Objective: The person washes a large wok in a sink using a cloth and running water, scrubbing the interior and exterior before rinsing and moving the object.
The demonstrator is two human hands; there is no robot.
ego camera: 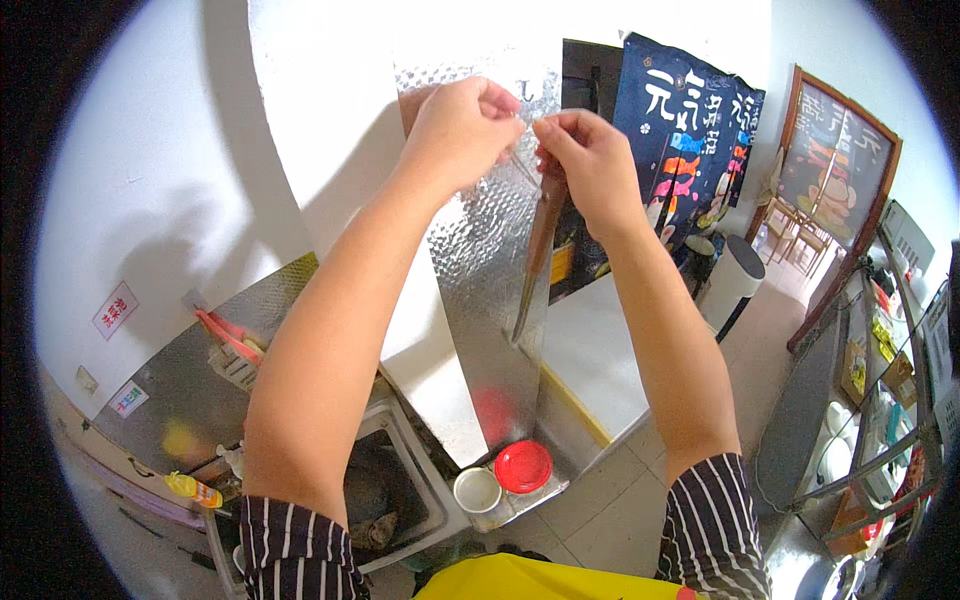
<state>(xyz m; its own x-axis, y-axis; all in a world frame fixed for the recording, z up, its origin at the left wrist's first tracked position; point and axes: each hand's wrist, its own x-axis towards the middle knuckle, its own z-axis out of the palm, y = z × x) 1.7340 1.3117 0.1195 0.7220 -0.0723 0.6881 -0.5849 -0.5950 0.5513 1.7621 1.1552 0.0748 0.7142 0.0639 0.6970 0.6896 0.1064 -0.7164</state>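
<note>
Both my hands are raised before a strip of textured metallic sheeting (487, 255) on the wall. With its fingertips pinched, my left hand (469, 127) holds a thin cord (523, 168) that slants down toward a wooden-handled tool (541, 232). My right hand (592, 161) is at the top of that handle, its thumb and forefinger together and its lower fingers curled against the wood. The tool points downward, with a narrow, slightly curved metal end; its exact kind is unclear. Just above my fingertips is a small hook (526, 90) on the sheeting.
Below stand a red bowl-like container (523, 466) and a white cup (477, 490) on a ledge, beside a pale-rimmed basin (431, 517). A white worktop (600, 345) lies right of the sheeting. A dark printed curtain (675, 127) hangs behind; loaded shelving (877, 465) lines the far right.
</note>
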